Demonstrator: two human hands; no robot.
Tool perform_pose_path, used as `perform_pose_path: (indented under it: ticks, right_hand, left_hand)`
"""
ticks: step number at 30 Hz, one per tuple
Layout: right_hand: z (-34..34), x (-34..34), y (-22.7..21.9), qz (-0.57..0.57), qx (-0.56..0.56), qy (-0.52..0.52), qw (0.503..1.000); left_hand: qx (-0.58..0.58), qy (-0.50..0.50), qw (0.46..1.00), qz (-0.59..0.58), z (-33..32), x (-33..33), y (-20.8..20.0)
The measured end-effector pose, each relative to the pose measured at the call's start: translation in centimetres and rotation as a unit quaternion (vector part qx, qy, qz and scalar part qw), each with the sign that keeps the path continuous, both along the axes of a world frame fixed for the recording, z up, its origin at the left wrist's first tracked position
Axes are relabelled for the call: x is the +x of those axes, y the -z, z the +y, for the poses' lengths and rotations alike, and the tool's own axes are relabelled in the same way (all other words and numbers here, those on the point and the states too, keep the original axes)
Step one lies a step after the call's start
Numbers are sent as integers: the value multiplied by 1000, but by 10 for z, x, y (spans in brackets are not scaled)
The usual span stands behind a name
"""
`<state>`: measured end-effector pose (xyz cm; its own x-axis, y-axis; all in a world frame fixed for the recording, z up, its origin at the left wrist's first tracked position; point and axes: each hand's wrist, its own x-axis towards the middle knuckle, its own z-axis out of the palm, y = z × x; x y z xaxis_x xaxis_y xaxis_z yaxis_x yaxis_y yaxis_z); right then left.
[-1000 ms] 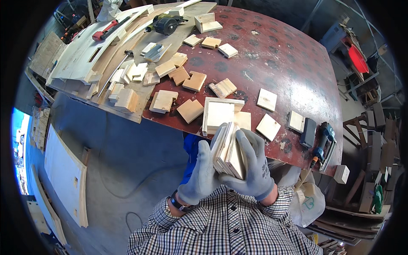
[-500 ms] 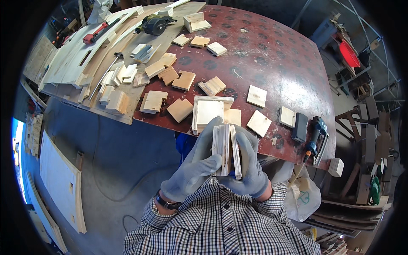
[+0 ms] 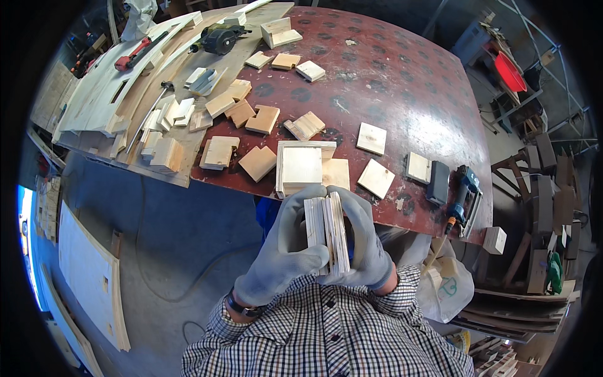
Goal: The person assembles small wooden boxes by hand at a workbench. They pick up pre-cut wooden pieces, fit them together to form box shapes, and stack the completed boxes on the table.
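Between my two grey-gloved hands, close to my chest, stands a stack of plywood pieces with its layered edges facing up. My left hand grips the stack from the left, thumb across its near side. From the right my right hand presses on the outer piece, fingers curled round the far end. Just beyond, at the table's near edge, a square wooden block assembly lies beside a small wood piece. Two square plywood pieces lie to the right of it.
Notched wood blocks are scattered on the red table. A nail gun and a dark block lie at the right edge. Left are a hammer, a circular saw and a red tool on boards.
The plywood pieces in my hands have closed together; the gap between them has narrowed. Both hands have come slightly nearer my body.
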<state>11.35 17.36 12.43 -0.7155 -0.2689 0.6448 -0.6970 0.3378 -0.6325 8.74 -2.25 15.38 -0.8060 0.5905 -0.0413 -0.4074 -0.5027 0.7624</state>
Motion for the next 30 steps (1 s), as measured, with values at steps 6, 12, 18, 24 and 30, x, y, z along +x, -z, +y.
perform_pose_path:
  ticks: [6, 12, 18, 24, 30]
  right_hand:
    - [3, 4, 1, 11, 55, 42, 998]
    - [3, 2, 2, 7, 43, 21, 999]
    - [2, 4, 2, 3, 56, 52, 997]
    - [1, 4, -1, 56, 62, 83, 993]
    - [3, 9, -5, 39, 38, 74, 996]
  left_hand:
    - [-22, 18, 999, 24, -1, -1, 4]
    - [-2, 20, 999, 32, -4, -3, 3]
    - [-54, -8, 994, 99, 0, 0, 6]
    - [-106, -6, 977, 187, 2, 0, 6]
    - [-107, 19, 985, 138, 2, 0, 4]
